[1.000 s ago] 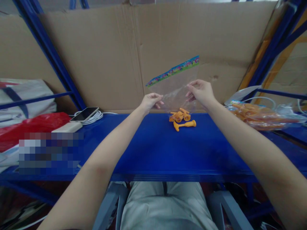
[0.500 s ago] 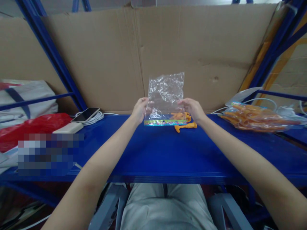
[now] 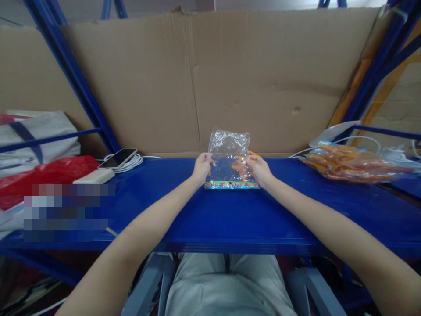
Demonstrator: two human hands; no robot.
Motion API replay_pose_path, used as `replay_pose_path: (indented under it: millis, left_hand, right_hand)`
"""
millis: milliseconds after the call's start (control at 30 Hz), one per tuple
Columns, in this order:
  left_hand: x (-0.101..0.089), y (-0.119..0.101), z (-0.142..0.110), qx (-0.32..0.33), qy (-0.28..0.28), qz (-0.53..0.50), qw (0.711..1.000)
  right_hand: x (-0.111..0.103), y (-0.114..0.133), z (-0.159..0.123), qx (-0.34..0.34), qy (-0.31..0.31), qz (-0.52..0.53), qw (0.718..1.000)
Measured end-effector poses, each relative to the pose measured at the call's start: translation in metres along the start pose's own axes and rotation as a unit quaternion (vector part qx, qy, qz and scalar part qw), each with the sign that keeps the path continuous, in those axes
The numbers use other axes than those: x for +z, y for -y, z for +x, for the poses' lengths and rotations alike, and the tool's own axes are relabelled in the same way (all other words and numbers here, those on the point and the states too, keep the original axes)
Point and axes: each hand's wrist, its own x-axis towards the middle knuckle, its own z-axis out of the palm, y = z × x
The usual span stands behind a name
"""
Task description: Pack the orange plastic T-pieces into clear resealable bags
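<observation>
Here the clear plastic bag [image 3: 228, 163] sits between both hands at the far middle of the blue counter [image 3: 230, 215], its printed strip [image 3: 231, 185] lying crosswise along the near edge. The left hand [image 3: 201, 168] pinches the bag's left side; the right hand [image 3: 258, 170] grips the right side, over the orange plastic pieces [image 3: 239, 166] seen through the film. Another bag of orange parts [image 3: 351, 163] lies well apart to the right.

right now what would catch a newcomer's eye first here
Both hands, left hand and right hand, pinch a clear bag with a colourful strip along its near edge, in the middle of the blue shelf. Orange toys show through the bag by the right hand. A bigger bag of orange toys lies at far right, a phone at left.
</observation>
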Motion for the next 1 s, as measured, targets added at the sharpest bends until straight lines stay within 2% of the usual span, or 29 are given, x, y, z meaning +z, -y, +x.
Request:
replay_pose_path:
  millis: [100, 233, 367, 500, 667, 800, 933, 1000]
  left_hand:
    - [-0.002, 0.002, 0.002, 0.004, -0.022, -0.002, 1.000]
    - [-0.008, 0.000, 0.004, 0.006, -0.044, -0.018, 0.999]
    - [-0.010, -0.001, 0.002, 0.024, -0.051, -0.018, 0.998]
    - [-0.007, 0.001, 0.000, 0.045, -0.020, -0.014, 0.999]
    - [-0.010, 0.001, 0.002, 0.023, 0.022, 0.004, 0.999]
    - [-0.015, 0.000, 0.005, 0.003, 0.036, 0.019, 0.999]
    - [-0.018, -0.001, 0.007, 0.009, 0.024, 0.012, 1.000]
    - [-0.020, -0.002, 0.008, 0.006, 0.019, -0.008, 1.000]
  right_hand:
    - [0.001, 0.003, -0.002, 0.032, -0.032, 0.017, 0.999]
    - [0.001, 0.009, -0.006, 0.033, -0.030, 0.042, 0.998]
    - [0.001, 0.016, -0.009, 0.055, -0.002, 0.082, 0.995]
    - [0.000, 0.014, -0.010, 0.020, 0.005, 0.039, 0.999]
    - [-0.001, 0.010, -0.010, 0.035, -0.001, 0.003, 0.999]
    - [-0.001, 0.013, -0.011, 0.046, 0.049, 0.007, 0.998]
    - [0.000, 0.013, -0.011, 0.061, 0.101, -0.007, 0.993]
    - [0.000, 0.011, -0.011, 0.037, 0.106, -0.033, 0.993]
